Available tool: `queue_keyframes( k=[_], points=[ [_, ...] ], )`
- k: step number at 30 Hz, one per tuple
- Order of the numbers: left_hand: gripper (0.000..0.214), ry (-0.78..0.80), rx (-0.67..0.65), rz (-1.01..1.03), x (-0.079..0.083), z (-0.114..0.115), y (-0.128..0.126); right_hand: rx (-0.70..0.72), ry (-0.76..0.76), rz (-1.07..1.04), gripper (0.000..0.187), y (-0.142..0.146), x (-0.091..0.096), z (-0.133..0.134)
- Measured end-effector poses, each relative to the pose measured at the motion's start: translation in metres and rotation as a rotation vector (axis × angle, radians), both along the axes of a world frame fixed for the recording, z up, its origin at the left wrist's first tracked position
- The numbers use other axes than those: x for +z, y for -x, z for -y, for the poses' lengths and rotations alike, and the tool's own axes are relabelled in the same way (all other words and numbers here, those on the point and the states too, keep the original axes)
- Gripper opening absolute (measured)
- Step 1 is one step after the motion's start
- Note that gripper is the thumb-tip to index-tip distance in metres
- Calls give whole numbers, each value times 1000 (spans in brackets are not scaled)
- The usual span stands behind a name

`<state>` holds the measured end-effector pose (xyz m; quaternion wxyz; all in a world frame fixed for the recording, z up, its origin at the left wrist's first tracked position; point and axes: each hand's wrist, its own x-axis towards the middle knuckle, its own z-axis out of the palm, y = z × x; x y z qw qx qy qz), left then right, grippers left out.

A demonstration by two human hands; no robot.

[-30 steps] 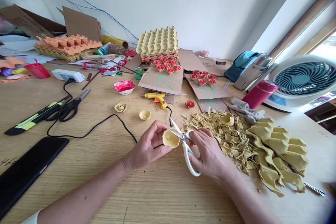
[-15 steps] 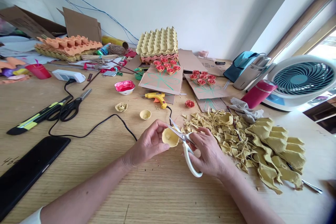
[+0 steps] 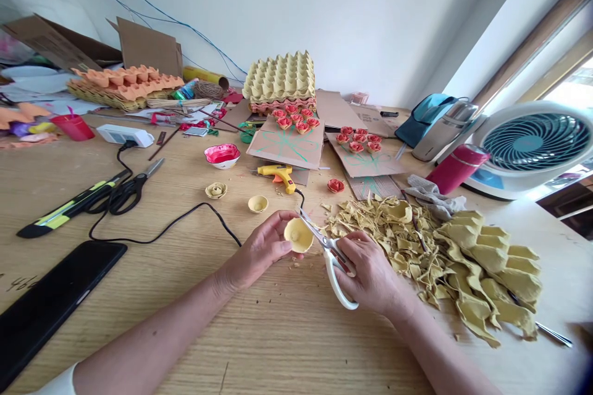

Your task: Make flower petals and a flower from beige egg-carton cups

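Note:
Between the fingers and thumb of my left hand (image 3: 262, 250) is a yellow egg carton cup (image 3: 299, 236), its hollow side facing me. My right hand (image 3: 370, 271) is closed round the handles of white-handled scissors (image 3: 340, 281). Their blades lie against the cup's right rim. Just beyond, on the table, sit a smaller yellow cup (image 3: 258, 203) and a yellow carton flower (image 3: 215, 190). A yellow glue gun (image 3: 278, 176) lies behind them, with a single red flower (image 3: 336, 185) to its right.
Carton scraps (image 3: 384, 228) and cut carton pieces (image 3: 495, 259) cover the right side. Black scissors (image 3: 127, 194), a utility knife (image 3: 69, 207) and a phone (image 3: 55, 302) lie left, near the black cord (image 3: 173, 228). Red flowers stand on cardboard (image 3: 287, 145) behind; a fan (image 3: 532, 142) is far right.
The cup has turned slightly in my left hand and shifted a little up and left. The scissor blades have drawn closer together at its rim. The camera view has moved slightly.

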<state>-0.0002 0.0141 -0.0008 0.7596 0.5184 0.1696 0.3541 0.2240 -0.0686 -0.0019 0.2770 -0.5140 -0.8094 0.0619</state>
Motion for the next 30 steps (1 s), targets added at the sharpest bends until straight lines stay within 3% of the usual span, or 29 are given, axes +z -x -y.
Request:
queue_keyframes(
  k=[8, 15, 30],
  points=[
    [43, -117, 69, -1, -10, -2, -2, -37, 24, 30, 28, -1, -1, -2],
    [38, -149, -9, -12, -8, -3, -1, -93, 45, 114, 16, 3, 8, -1],
    [40, -127, -58, -49, -3, -3, 2, -66, 73, 94, 20, 0, 9, 0]
  ],
)
